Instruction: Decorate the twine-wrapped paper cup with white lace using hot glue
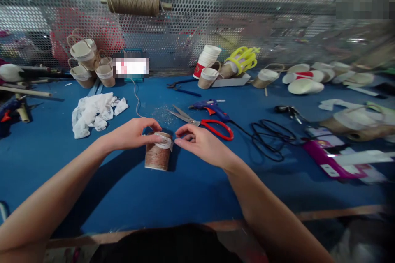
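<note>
Pinching soft lace (164, 142) against a twine-wrapped cup (157, 158), left hand (132, 134) and right hand (202, 143).

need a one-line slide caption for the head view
Left hand holds a twine-wrapped cup as right hand pinches a white lace strip at its rim, on a blue table, red-handled scissors behind.

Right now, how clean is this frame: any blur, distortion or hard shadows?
Head view: twine-wrapped cup, left hand and right hand are sharp; the right edge smears near the purple package; the mesh wall bows, wide-angle; arms shadow the blue table.
</note>
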Motion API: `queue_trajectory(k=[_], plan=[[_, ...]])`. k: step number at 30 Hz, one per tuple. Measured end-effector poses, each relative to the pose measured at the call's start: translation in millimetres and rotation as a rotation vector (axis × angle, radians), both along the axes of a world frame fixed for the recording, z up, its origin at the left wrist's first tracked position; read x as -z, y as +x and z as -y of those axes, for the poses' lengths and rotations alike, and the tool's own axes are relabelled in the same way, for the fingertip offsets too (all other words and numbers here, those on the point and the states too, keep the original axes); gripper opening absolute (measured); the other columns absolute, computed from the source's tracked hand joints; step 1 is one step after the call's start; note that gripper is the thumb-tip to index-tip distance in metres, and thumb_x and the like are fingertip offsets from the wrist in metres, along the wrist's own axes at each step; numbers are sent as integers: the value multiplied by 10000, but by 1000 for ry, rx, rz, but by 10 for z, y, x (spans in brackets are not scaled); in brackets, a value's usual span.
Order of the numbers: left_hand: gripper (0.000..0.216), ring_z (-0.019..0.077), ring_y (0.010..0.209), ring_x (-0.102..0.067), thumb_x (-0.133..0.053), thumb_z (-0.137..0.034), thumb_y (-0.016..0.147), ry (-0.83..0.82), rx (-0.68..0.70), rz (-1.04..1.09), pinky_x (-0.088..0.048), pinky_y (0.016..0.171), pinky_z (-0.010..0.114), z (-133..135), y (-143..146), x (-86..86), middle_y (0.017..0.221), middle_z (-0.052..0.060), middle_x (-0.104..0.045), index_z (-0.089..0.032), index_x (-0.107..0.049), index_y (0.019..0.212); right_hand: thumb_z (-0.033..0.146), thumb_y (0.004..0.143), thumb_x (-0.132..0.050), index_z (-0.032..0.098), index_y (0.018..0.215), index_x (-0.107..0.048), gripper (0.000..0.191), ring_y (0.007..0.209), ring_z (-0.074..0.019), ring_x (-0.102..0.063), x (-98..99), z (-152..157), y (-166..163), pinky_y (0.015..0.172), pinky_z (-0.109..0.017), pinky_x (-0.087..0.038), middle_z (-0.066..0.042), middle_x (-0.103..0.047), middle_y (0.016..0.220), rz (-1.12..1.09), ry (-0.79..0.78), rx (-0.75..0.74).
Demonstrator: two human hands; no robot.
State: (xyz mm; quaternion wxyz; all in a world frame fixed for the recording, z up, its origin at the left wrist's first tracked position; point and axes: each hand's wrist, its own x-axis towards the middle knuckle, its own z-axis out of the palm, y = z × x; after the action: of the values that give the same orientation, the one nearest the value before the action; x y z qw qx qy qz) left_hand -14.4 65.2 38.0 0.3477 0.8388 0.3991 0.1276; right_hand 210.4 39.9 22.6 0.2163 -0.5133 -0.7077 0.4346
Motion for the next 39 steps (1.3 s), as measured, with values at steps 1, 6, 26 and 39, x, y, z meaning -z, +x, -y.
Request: queue_trajectory(k=[1, 6, 26, 39], plan=[[330, 183, 871, -590, -496, -454, 820, -41, 11, 8, -432, 762, 288, -14, 37, 20, 954, 58, -659, -166, -599, 944, 281, 777, -603, 157, 909, -539, 193, 691, -144, -585, 9, -4, -7, 608, -301, -488, -41, -596, 763, -21, -91, -3], [288, 120, 659, -528, -554, -432, 777, -186, -5, 91, -402, 616, 229, -39, 67, 88, 717, -2, -607, -148, -602, 782, 195, 730, -640, 166, 856, -502, 189, 596, -104, -558, 93, -28, -57, 498, -226, -423, 5, -587, 667, -205, -307, 18], [162, 143, 764, -536, -576, -305, 815, -115, -3, 340, -418, 731, 270, 370, 12, 98, 777, 16, -587, -156, -557, 754, 155, 782, -526, 184, 762, -538, 37, 701, -107, -532, -73, 134, -78, 609, -258, -453, -38, -580, 892, -196, 267, -69], [128, 133, 765, -547, -583, -272, 819, -122, 34, 398, -418, 789, 289, 399, 53, 96, 793, 12, -595, -160, -553, 762, 139, 778, -539, 176, 993, -576, 222, 563, -70, -438, -121, 159, -36, 472, -225, -386, -54, -579, 986, -208, 283, -289]])
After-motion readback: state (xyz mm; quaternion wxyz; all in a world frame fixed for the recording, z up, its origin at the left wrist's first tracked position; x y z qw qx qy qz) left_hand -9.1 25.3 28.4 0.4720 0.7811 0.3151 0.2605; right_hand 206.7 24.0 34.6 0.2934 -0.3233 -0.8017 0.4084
